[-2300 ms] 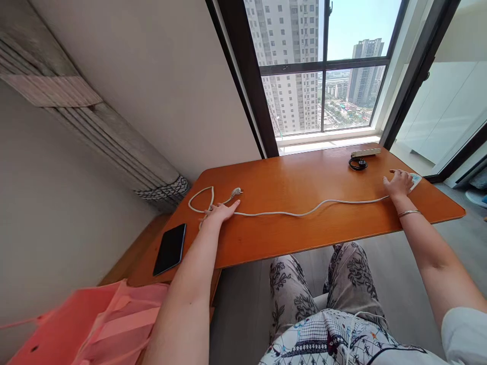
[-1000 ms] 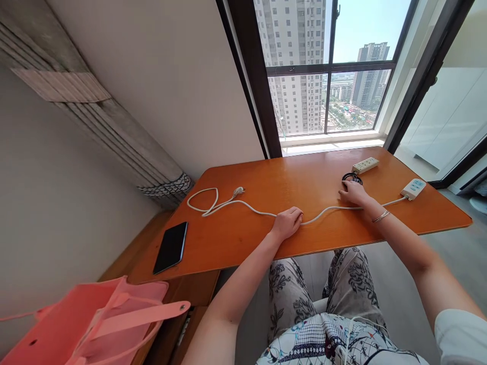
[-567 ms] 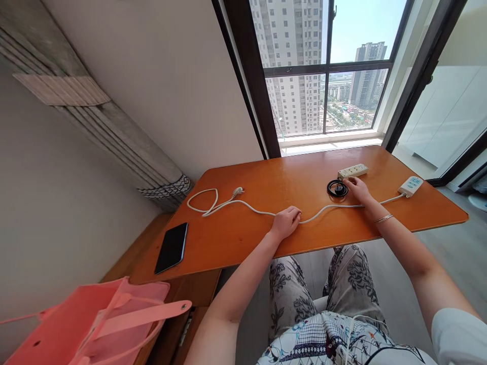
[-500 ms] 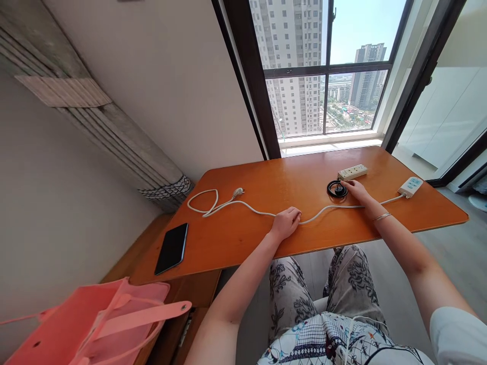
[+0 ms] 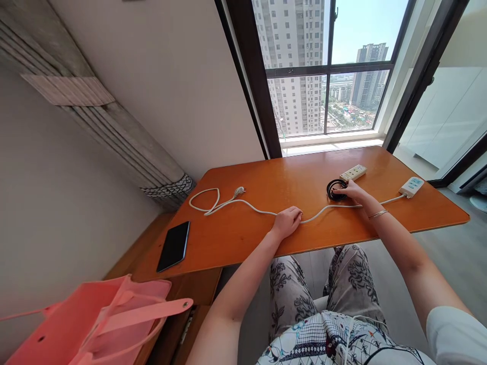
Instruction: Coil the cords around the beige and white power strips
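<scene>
My left hand [image 5: 288,221] rests on the orange-brown table with its fingers curled together over the white power cord [image 5: 258,209]; the cord's part under the palm is hidden. That cord runs from a loosely looped white plug [image 5: 239,191] on the left to a white socket block [image 5: 411,186] on the right. My right hand [image 5: 353,191] is closed on a coil of black cable [image 5: 332,186], fingertips in the middle of the loop. Just behind the coil lies a cream power strip [image 5: 353,172]. The white cord passes beneath my right wrist.
A dark-screened tablet [image 5: 173,246] lies at the left end of the table [image 5: 236,238]. A pink bag [image 5: 87,314] stands below that end, on a wooden surface. A window [image 5: 327,96] is beyond the far edge, and a curtain [image 5: 114,132] hangs at the left.
My right hand has closed further around the black coil, its fingers now reaching into the loop, and the coil looks tilted up. The left hand has kept its place on the white cord.
</scene>
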A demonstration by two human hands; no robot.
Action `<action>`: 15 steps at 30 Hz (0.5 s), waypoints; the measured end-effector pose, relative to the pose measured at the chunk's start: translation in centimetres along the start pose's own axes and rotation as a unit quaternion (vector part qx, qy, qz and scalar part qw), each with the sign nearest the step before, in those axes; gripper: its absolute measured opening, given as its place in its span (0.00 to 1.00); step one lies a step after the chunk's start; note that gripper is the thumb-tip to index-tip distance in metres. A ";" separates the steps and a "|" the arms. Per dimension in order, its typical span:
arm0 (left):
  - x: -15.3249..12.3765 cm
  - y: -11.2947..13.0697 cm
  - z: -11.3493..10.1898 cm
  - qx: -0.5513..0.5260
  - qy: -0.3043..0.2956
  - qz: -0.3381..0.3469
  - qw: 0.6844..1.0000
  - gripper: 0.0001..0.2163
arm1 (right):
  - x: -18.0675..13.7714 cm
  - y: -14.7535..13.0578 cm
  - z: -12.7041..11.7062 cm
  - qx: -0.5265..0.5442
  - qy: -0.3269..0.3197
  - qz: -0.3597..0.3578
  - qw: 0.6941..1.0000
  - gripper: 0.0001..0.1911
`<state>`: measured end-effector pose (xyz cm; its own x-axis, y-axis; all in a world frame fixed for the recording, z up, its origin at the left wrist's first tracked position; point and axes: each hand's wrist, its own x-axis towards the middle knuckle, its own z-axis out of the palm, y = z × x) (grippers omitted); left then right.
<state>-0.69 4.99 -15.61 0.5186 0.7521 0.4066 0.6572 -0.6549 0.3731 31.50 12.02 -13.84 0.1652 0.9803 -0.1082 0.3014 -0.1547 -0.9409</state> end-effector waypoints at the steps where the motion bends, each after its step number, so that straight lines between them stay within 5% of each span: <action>1: 0.0 0.0 0.0 -0.008 0.004 -0.002 1.000 0.10 | -0.3 0.1 0.4 0.022 0.001 -0.001 1.000 0.35; 5: 0.3 -0.2 0.0 -0.061 0.037 -0.034 0.997 0.09 | -1.6 0.2 2.1 0.155 -0.004 -0.009 0.988 0.38; 9: 2.6 -0.1 1.1 -0.201 0.103 -0.133 0.965 0.12 | -2.3 -0.8 4.2 0.231 -0.039 -0.027 0.972 0.30; 15: 6.8 0.8 3.4 -0.547 0.034 -0.252 0.797 0.22 | -3.4 -1.8 7.7 0.295 -0.096 -0.051 0.949 0.29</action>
<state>5.20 9.83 -15.42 0.2843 0.9587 0.0042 -0.1172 0.0304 0.9926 23.15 9.92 -14.30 -0.0287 0.9995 -0.0097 -0.2818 -0.0174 -0.9593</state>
